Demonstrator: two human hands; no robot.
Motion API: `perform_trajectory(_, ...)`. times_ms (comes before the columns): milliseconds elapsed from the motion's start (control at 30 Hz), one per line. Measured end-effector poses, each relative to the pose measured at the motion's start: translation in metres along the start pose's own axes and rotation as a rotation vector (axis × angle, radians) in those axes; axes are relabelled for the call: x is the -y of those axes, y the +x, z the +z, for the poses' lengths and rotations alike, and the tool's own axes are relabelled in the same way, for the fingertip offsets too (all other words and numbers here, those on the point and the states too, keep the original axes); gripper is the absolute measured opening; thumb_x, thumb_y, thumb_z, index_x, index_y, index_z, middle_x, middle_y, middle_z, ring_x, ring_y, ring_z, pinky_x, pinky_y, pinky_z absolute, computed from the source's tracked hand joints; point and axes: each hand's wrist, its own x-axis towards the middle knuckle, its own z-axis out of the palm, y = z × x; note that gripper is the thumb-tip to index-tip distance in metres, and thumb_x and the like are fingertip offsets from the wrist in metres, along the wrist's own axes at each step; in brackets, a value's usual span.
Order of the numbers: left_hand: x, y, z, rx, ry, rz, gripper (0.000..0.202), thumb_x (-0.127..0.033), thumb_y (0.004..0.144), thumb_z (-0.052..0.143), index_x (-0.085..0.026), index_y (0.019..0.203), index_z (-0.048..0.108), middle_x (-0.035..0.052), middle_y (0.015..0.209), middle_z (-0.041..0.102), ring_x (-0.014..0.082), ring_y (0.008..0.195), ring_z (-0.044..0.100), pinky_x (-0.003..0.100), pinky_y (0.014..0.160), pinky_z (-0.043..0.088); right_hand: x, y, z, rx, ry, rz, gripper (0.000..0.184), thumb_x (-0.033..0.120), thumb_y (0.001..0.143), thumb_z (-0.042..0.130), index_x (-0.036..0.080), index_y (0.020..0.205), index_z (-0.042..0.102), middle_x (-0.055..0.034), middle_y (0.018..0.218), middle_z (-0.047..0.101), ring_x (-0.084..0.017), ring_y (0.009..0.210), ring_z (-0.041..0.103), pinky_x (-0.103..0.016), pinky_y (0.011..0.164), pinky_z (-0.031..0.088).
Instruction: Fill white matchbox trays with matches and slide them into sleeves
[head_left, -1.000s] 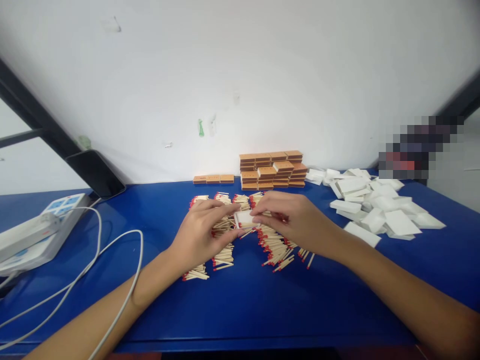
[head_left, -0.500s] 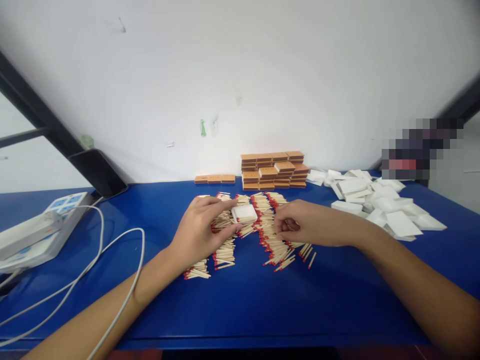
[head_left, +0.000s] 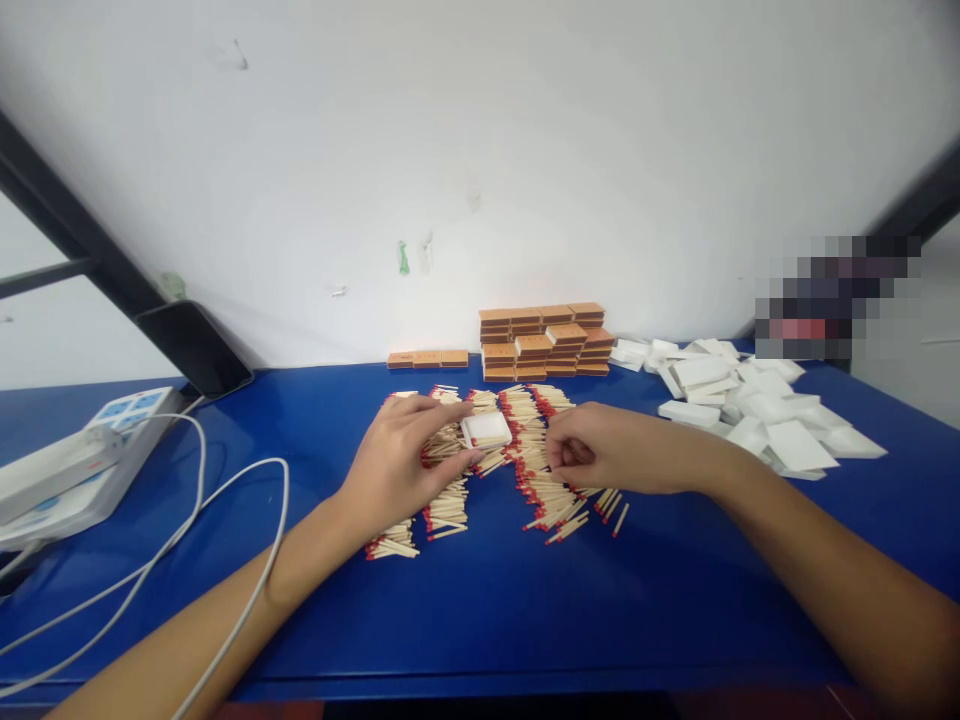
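1. My left hand (head_left: 409, 455) is clamped on a small white tray (head_left: 491, 425). My thumb is at the near corner and a finger is at the far corner, both on the left end.
2. The tray is in front of me, over the matches (head_left: 448, 508). I cannot tell if it touches the ones under it.
3. A few matches lie in the tray, along the side near me. I can see a red tip there.
4. My right hand (head_left: 600, 447) is just to the right of the tray, not touching it. Its fingers curl in by the thumb. I cannot tell if the tips are together or if they pinch a match.
5. The matches lie in rough rows on the blue table (head_left: 525, 610). A few lie loose by my right hand.
6. Behind them, a stack (head_left: 546, 345) of orange boxes stands by the wall (head_left: 337, 180).
7. Three more boxes (head_left: 427, 359) sit side by side, left of the stack.
8. On the right is a messy heap (head_left: 772, 410) of white trays.
9. On the left is a white power strip (head_left: 146, 410), and a white cord (head_left: 201, 470) loops across to my left arm.
10. A black phone (head_left: 196, 350) leans behind the strip.
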Motion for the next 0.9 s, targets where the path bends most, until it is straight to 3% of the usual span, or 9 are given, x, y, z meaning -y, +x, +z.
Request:
perform_trajectory(300, 0.0013, 0.0001, 0.0004, 0.007, 0.001, 0.011, 0.043, -0.042, 0.092, 0.077, -0.022, 0.130, 0.068, 0.0091, 0.115, 0.076, 0.0250, 0.103, 0.069, 0.043, 0.091, 0.052, 0.0025, -0.0042, -0.0038, -0.025, -0.016, 0.005, 0.005, 0.019, 0.083, 0.062, 0.020, 0.079, 0.065, -0.0001, 0.074, 0.065, -0.015, 0.064, 0.056, -0.026, 0.057, 0.041)
perform_trajectory(900, 0.0014, -0.0003, 0.0009, 0.013, 0.003, 0.013, 0.044, -0.040, 0.091, 0.078, -0.021, 0.130, 0.069, 0.0089, 0.114, 0.076, 0.0258, 0.105, 0.069, 0.043, 0.091, 0.052, 0.0028, -0.0026, -0.0007, 0.009, 0.003, 0.047, 0.011, 0.011, 0.080, 0.060, 0.021, 0.078, 0.065, 0.0010, 0.073, 0.066, -0.014, 0.062, 0.054, -0.026, 0.055, 0.039)
